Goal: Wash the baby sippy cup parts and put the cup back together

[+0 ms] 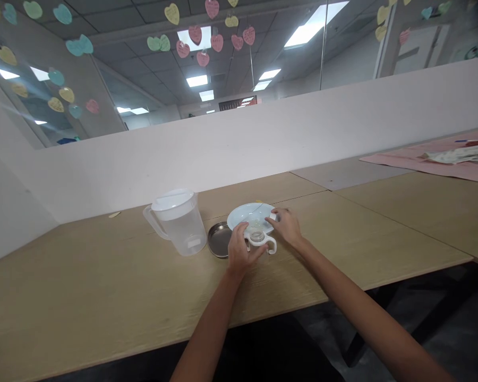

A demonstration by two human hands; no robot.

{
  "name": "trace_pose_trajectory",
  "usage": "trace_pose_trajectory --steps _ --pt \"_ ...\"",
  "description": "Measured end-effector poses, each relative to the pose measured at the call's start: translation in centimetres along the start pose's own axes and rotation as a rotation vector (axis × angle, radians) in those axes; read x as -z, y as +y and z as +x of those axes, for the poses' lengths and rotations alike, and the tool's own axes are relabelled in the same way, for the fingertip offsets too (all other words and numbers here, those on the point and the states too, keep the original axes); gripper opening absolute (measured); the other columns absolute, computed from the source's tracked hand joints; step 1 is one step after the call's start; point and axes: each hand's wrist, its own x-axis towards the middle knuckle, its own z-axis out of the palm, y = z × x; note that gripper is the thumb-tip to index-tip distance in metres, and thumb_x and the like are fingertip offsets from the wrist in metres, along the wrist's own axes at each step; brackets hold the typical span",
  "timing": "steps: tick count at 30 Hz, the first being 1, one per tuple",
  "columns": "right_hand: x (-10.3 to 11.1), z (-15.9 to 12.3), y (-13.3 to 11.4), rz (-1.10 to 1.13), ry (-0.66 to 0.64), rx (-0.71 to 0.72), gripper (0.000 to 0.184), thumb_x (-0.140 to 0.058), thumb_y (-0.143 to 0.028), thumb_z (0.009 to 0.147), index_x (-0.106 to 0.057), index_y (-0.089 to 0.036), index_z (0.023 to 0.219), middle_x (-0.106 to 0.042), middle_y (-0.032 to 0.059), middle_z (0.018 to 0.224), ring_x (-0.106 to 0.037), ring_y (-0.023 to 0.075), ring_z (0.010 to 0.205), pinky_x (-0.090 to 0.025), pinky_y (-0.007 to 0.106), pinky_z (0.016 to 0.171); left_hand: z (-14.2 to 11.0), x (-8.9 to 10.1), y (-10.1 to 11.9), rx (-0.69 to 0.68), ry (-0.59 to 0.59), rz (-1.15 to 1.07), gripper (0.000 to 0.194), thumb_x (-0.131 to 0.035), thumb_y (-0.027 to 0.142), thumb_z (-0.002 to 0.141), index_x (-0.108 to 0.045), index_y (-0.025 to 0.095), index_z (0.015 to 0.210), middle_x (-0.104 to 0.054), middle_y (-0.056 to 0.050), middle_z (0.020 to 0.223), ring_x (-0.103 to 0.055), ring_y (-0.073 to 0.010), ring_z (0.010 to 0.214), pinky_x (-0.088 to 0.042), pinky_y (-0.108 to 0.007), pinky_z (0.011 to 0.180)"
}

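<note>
My left hand (239, 250) is closed around a small round clear-centred piece with white curved arms (257, 236), held in front of a pale bluish-white plate (236, 212). I cannot tell exactly what kind of thing it is. At the plate's right rim, my right hand (287, 225) has its thumb and fingers curled together at a small white piece (273, 217), too small to name. Some pale, translucent stuff (255, 225) shows over the plate. A round metal dish (219, 240) sits left of the plate, partly hidden by my left hand.
A translucent plastic pitcher (183, 231) with a white lid stands left of the dish. A small yellowish scrap (114, 215) lies far left on the wooden table (103, 297). At the far right, a pink cloth (414, 159) bears whitish fabric. A wall with windows closes the back.
</note>
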Motion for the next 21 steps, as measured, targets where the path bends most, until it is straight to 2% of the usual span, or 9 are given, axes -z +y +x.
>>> trace_pose_trajectory --steps 1,2,5,6,7,10,15,19,21 --pt "0.0 0.0 0.1 -0.022 -0.02 -0.016 0.03 -0.064 -0.038 0.073 -0.067 -0.016 0.093 -0.068 0.0105 0.092 -0.057 0.0243 0.093 -0.043 0.034 0.081 0.0 0.4 -0.4 -0.039 0.073 0.048 0.066 -0.06 0.053 0.073 -0.041 0.012 0.121 -0.054 -0.017 0.114 -0.052 -0.0275 0.11 -0.043 -0.04 0.091" --pt "-0.1 0.0 0.2 -0.036 -0.036 -0.034 0.027 -0.063 -0.037 0.074 -0.068 -0.016 0.092 -0.068 0.0101 0.091 -0.057 0.0236 0.091 -0.042 0.033 0.081 0.1 0.9 -0.9 -0.01 0.167 0.11 0.061 -0.057 0.051 0.076 -0.042 0.012 0.12 -0.052 -0.018 0.116 -0.048 -0.0288 0.114 -0.038 -0.043 0.096" --pt "-0.2 0.1 0.2 -0.041 -0.073 -0.04 0.02 -0.058 -0.032 0.078 -0.07 -0.018 0.085 -0.069 0.008 0.089 -0.057 0.0211 0.089 -0.042 0.031 0.082 -0.1 3.0 -3.2 0.248 0.498 0.312 0.06 -0.053 0.046 0.08 -0.038 0.01 0.125 -0.04 -0.021 0.127 -0.037 -0.031 0.123 -0.028 -0.048 0.103" --pt "-0.2 0.1 0.1 -0.041 -0.076 -0.028 0.019 -0.057 -0.03 0.078 -0.07 -0.018 0.083 -0.069 0.0076 0.09 -0.057 0.0206 0.09 -0.041 0.03 0.083 -0.2 3.7 -4.1 0.307 0.557 0.375 0.063 -0.055 0.046 0.079 -0.037 0.009 0.127 -0.037 -0.022 0.13 -0.033 -0.0322 0.126 -0.024 -0.05 0.104" --pt "-0.2 0.1 0.1 -0.041 -0.074 -0.015 0.018 -0.056 -0.029 0.078 -0.07 -0.018 0.082 -0.069 0.0073 0.092 -0.057 0.0204 0.091 -0.04 0.03 0.084 -0.3 4.4 -4.9 0.34 0.576 0.423 0.067 -0.057 0.048 0.077 -0.035 0.009 0.128 -0.036 -0.023 0.131 -0.03 -0.0332 0.127 -0.022 -0.051 0.105" --pt "-0.1 0.0 0.0 -0.042 -0.062 0.007 0.018 -0.054 -0.027 0.079 -0.07 -0.017 0.081 -0.068 0.0079 0.097 -0.056 0.0202 0.093 -0.04 0.029 0.085 -0.5 5.9 -6.5 0.416 0.527 0.482 0.081 -0.06 0.054 0.072 -0.03 0.008 0.132 -0.031 -0.023 0.135 -0.026 -0.0353 0.129 -0.019 -0.053 0.105" --pt "-0.2 0.0 0.2 -0.057 -0.074 0.035 0.021 -0.049 -0.024 0.082 -0.068 -0.016 0.077 -0.068 0.0081 0.093 -0.056 0.0193 0.093 -0.039 0.028 0.085 -0.4 6.2 -7.1 0.659 0.468 0.473 0.11 -0.063 0.062 0.063 -0.007 0.009 0.141 -0.012 -0.027 0.146 -0.012 -0.0391 0.135 -0.015 -0.056 0.107" --pt "-0.4 0.0 0.4 -0.07 -0.072 0.036 0.021 -0.049 -0.023 0.081 -0.068 -0.016 0.076 -0.068 0.0084 0.091 -0.057 0.0195 0.092 -0.039 0.028 0.085 -0.7 5.9 -8.2 0.806 0.471 0.476 0.109 -0.064 0.058 0.066 -0.001 0.011 0.141 -0.015 -0.028 0.145 -0.015 -0.0397 0.135 -0.019 -0.057 0.105" --pt "-0.4 0.1 0.5 -0.069 -0.065 0.041 0.021 -0.048 -0.023 0.081 -0.068 -0.017 0.075 -0.068 0.0088 0.093 -0.057 0.0198 0.092 -0.039 0.029 0.085 -1.1 5.8 -9.0 0.789 0.449 0.48 0.104 -0.062 0.055 0.07 0.0 0.011 0.141 -0.019 -0.029 0.143 -0.02 -0.0399 0.134 -0.023 -0.057 0.104"
